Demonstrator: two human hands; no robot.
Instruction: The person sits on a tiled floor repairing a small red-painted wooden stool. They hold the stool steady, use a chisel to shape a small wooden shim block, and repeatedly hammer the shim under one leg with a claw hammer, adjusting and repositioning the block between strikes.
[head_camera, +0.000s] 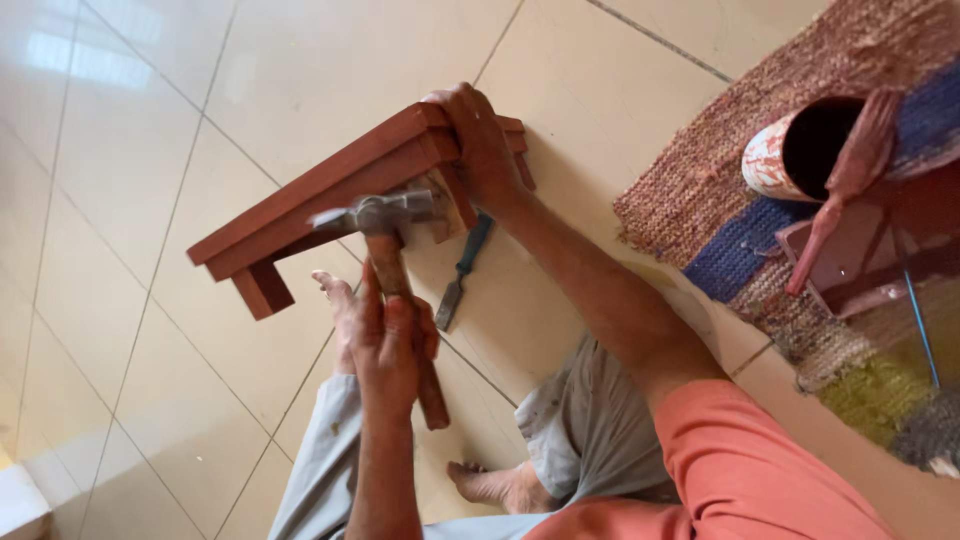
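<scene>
My left hand (392, 345) grips the wooden handle of a metal-headed hammer (378, 214). The hammer head is raised just in front of a reddish-brown wooden stool (320, 195), which is tipped on its side above the tiled floor. My right hand (482, 150) clasps the stool's far end, fingers over its top edge. A pale unpainted wood piece shows under the stool near that hand.
A chisel (460, 275) with a blue-green handle lies on the tiles below the stool. My bare feet (335, 295) rest on the floor. At right, a woven mat (700, 190) carries a paint-stained can (790, 150) on its side, a reddish rag and another red wooden piece (850, 260).
</scene>
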